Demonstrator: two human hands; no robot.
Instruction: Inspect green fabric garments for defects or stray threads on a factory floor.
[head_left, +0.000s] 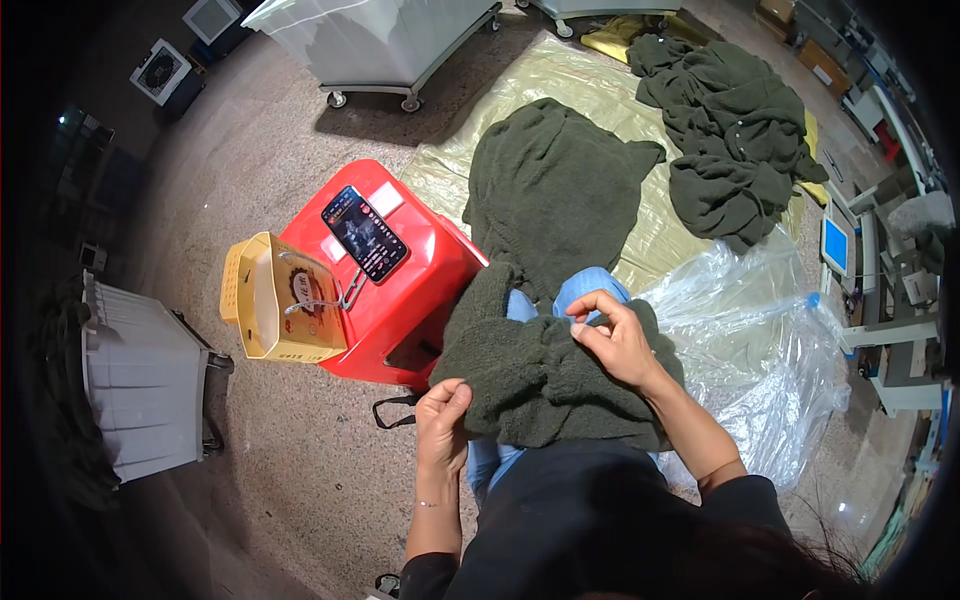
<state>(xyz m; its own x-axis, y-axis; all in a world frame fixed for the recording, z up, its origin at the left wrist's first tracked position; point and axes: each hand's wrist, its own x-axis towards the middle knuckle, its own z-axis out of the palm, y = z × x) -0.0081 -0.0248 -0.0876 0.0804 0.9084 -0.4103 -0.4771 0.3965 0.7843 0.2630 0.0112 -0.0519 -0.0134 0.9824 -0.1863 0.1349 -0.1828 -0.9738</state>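
Observation:
A dark green fleece garment (540,385) lies bunched across my lap, over my jeans. My left hand (440,420) is closed in a pinch on the garment's left edge. Above its right part, my right hand (618,345) has thumb and forefinger pressed together; whatever is between them is too small to name. Beyond my knees, another piece of dark green fleece (560,190) spreads over a yellowish plastic sheet (440,165), and I cannot tell whether it joins the one on my lap.
Left of my knees stands a red plastic stool (430,270) bearing a lit phone (365,235) and small metal snips (352,290). A yellow basket (235,285) sits against it. Wheeled bins (370,50) stand ahead; a white one (140,375) is left. Clear plastic (760,350) and heaped green garments (730,130) lie right.

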